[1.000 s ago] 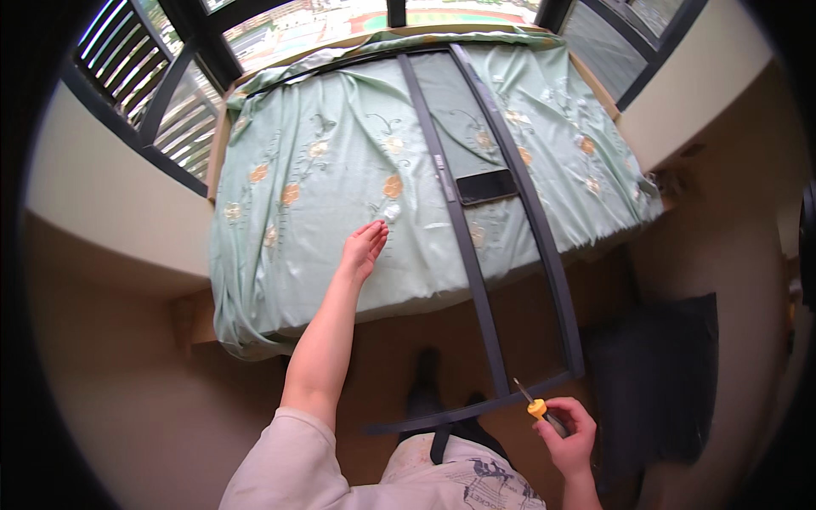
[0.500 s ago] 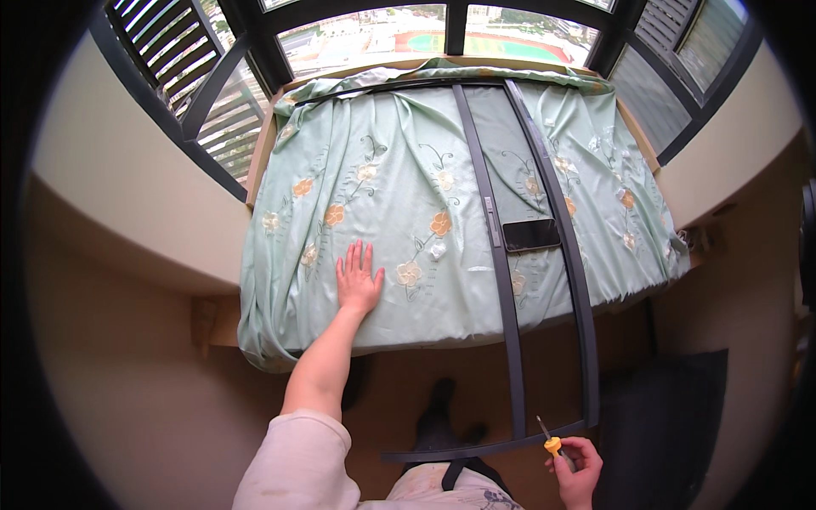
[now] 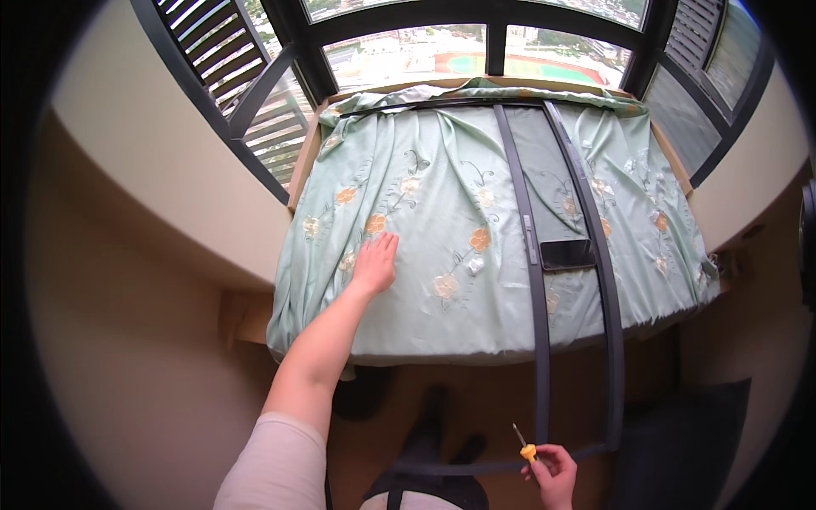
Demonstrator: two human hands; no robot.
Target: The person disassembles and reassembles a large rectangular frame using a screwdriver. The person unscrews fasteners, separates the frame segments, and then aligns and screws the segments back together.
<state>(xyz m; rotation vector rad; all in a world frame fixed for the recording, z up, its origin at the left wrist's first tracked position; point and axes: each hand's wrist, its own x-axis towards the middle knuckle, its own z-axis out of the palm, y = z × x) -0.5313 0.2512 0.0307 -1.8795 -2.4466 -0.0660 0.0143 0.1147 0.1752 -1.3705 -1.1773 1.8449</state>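
My left hand (image 3: 376,262) is over a pale green flowered cloth (image 3: 416,319), beside an orange flower on it. Its fingers are drawn together with their tips turned down; whatever they may hold is hidden. My right hand (image 3: 554,476) grips a small screwdriver by its yellow handle (image 3: 529,452), the metal shaft pointing up and to the left. Just beyond it runs the near crossbar of a dark grey metal frame (image 3: 537,327), which lies across the cloth and juts past its near edge. A black phone (image 3: 568,255) rests between the frame's two long bars.
Windows (image 3: 412,55) stand behind the cloth-covered surface, with a louvred window (image 3: 212,47) at the left. Curved pale walls (image 3: 153,170) close in on both sides. A dark flat panel (image 3: 680,442) leans low at the right. My legs are below the frame's near end.
My left hand has gone from lying flat with spread fingers to fingers drawn together, slightly farther away over the cloth. The screwdriver tilts more to the left. The whole view has shifted.
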